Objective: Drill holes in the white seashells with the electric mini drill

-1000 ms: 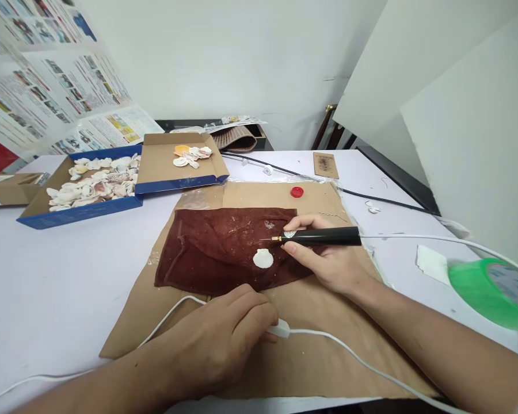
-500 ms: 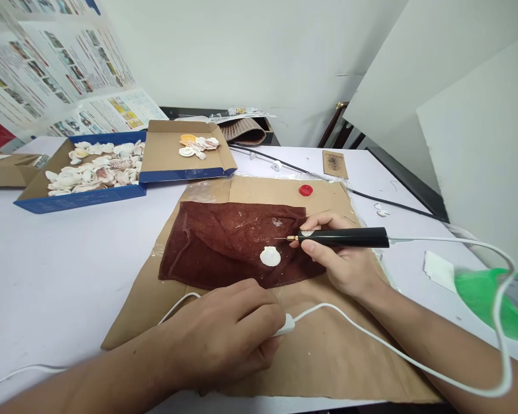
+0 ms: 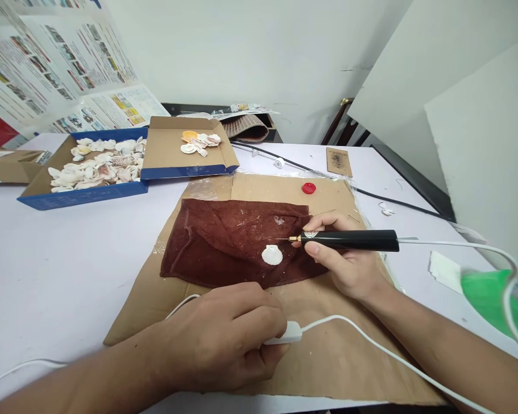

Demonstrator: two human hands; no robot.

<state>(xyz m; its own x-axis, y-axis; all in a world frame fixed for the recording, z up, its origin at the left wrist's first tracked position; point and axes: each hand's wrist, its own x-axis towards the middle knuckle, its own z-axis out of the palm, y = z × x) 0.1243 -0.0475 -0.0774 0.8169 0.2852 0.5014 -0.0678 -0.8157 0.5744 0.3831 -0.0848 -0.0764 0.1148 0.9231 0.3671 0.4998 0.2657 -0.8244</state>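
Note:
My right hand (image 3: 349, 259) is closed around a black mini electric drill (image 3: 349, 240) with a brass chuck and a thin bit pointing left. The bit is over the folded brown cloth (image 3: 216, 230), just above a white scallop shell (image 3: 271, 255) lying flat there. A small dark spot shows near the shell's top edge. Nearer to me, my left hand (image 3: 237, 333) grips a small white inline cord switch (image 3: 287, 333). White cable runs out of both ends of the switch. Part of the switch is hidden under my fingers.
A cardboard sheet (image 3: 328, 356) lies beneath the cloth. At the back left stand a blue box (image 3: 86, 198) full of shells and its lid (image 3: 190, 171) with several more. A red cap (image 3: 309, 188), a black cable (image 3: 285, 160) and a green item (image 3: 492, 305) lie around.
The whole view has shifted slightly. My left thumb and fingers have moved a little on the switch, showing more of it. The drill stays beside the shell.

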